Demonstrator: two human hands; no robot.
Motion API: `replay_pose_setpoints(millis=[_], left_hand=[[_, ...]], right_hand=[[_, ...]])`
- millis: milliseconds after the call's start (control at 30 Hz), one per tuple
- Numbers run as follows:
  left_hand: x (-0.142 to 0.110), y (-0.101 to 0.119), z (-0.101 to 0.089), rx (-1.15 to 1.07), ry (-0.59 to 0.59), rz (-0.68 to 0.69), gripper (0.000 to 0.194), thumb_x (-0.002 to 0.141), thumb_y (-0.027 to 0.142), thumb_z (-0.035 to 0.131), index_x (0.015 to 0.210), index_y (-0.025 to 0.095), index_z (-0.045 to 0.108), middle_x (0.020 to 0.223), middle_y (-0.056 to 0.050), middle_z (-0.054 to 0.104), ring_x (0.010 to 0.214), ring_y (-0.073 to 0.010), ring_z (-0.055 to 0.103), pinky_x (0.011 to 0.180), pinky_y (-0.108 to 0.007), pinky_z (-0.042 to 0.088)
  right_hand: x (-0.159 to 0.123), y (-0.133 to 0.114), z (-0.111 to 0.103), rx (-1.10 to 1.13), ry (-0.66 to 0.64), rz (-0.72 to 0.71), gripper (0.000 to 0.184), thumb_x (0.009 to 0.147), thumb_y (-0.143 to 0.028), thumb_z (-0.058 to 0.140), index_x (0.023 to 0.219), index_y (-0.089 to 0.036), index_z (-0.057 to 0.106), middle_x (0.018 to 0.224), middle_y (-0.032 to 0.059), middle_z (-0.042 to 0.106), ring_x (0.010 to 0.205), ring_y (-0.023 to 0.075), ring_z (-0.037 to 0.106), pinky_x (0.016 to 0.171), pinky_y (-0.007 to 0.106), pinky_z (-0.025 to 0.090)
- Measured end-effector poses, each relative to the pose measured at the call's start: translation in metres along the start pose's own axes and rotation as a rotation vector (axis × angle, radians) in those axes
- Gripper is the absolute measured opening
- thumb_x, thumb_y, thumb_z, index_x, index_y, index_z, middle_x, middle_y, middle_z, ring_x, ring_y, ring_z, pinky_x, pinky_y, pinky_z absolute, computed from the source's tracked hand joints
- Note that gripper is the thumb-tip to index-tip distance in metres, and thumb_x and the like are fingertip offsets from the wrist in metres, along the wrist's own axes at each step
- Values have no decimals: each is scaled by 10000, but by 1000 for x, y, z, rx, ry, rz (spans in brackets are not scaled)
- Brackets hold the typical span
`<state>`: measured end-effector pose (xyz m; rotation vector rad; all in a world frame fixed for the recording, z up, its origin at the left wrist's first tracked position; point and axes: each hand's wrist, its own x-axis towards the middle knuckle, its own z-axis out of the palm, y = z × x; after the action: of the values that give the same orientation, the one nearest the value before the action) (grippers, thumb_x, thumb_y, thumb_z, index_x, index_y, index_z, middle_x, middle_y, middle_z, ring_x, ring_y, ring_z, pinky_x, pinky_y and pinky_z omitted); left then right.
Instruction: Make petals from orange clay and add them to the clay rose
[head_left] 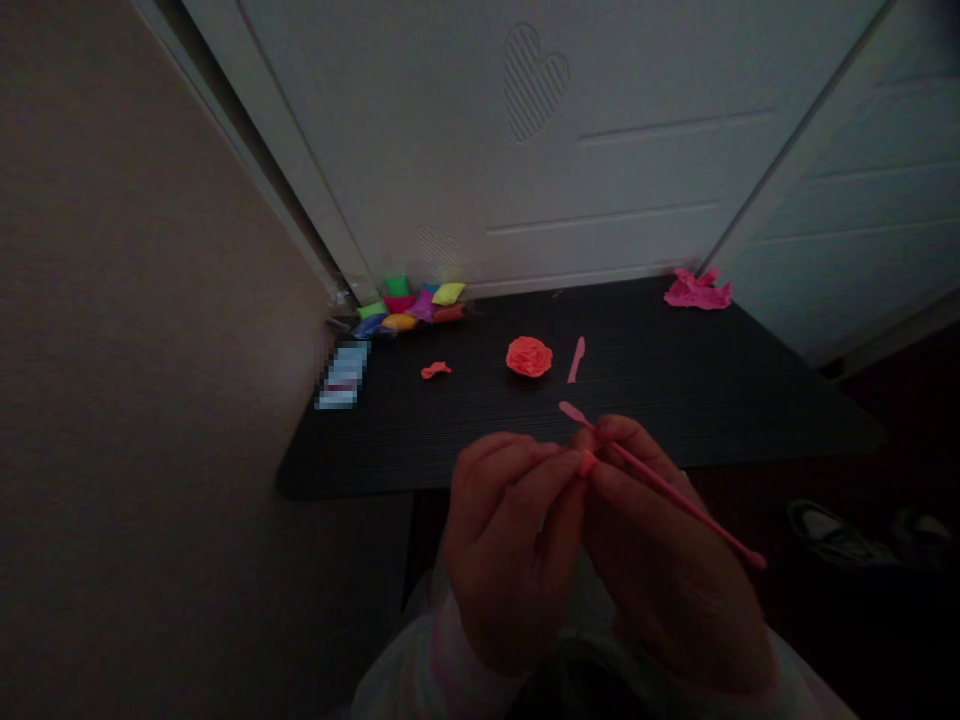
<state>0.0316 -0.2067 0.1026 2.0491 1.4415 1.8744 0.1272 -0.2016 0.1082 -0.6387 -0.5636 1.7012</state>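
Note:
Both hands meet over the near edge of the dark table. A small orange piece of modelling clay [587,463] is pinched between the fingertips of my left hand [514,540] and those of my right hand [667,560]. My right hand also keeps a long pink clay modelling tool [667,488] across its fingers, its flat tip pointing away toward the table. Beyond the hands sits an orange clay flower [529,357] with layered petals. A thin scrap of orange clay [436,370] lies left of it, and a short pink clay knife [576,360] lies right of it.
Colourful clay packets [412,306] are heaped at the table's back left, near a blurred-out pale rectangle [343,375]. Crumpled pink material [697,290] rests in the back right corner. A white panelled door [637,150] stands behind the table [360,450]. Shoes [840,530] are on the floor at right.

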Motion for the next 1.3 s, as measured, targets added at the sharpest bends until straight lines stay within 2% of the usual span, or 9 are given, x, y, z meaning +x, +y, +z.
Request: replay_pose_setpoints(millis=[233, 867, 1000, 1300], left_hand=[[-4, -2, 1, -70, -12, -54, 254, 677, 30, 630, 862, 201, 599, 839, 12, 585, 840, -138, 540, 728, -294, 482], [-6, -4, 1, -63, 29, -57, 228, 663, 31, 643, 784, 211, 573, 799, 16, 567, 822, -149, 530, 711, -316, 481], [-6, -4, 0, -32, 14, -48, 233, 674, 48, 638, 831, 215, 591, 810, 11, 573, 815, -147, 536, 705, -313, 483], [-10, -9, 0, -81, 6, -57, 216, 654, 28, 645, 760, 207, 587, 806, 14, 579, 837, -147, 535, 734, -301, 473]], right_hand=[[-2, 0, 1, -15, 0, -8, 168, 681, -173, 659, 812, -233, 573, 778, -38, 548, 718, 52, 533, 672, 120, 461], [-1, 3, -1, 31, -15, 37, 172, 686, -184, 652, 827, -240, 570, 773, -40, 555, 740, 55, 542, 700, 129, 459], [-2, 4, -2, 37, -9, 27, 170, 691, -179, 647, 833, -244, 580, 797, -32, 560, 758, 67, 547, 706, 143, 468], [-3, 7, -4, 16, 7, 53, 152, 708, -196, 632, 835, -234, 559, 791, -27, 545, 754, 75, 531, 701, 159, 462]])
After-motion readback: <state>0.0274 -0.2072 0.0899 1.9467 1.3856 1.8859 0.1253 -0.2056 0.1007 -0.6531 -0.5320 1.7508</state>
